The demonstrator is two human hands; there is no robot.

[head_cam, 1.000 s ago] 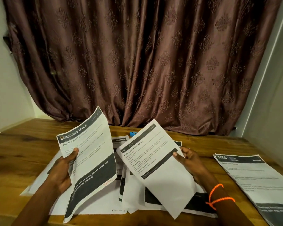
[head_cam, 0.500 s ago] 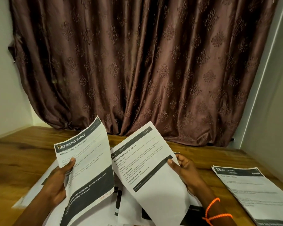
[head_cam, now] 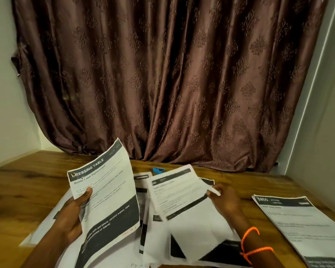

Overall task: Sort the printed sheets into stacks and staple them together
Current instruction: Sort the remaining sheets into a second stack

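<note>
Sorting stage: left hand grips the upright white "Dressing Table" printed sheet, while right hand, pinching a second white printed sheet, has lowered it toward the loose pile at the wooden table's near edge, suggesting imminent placement.

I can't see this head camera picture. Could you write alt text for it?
A person at a wooden table holds a printed sheet in each hand: the left hand lifts one headed "DRESSING TABLE", the right hand a blurred second sheet over loose pages. A separate stack lies to the right; a brown curtain hangs behind.
</note>
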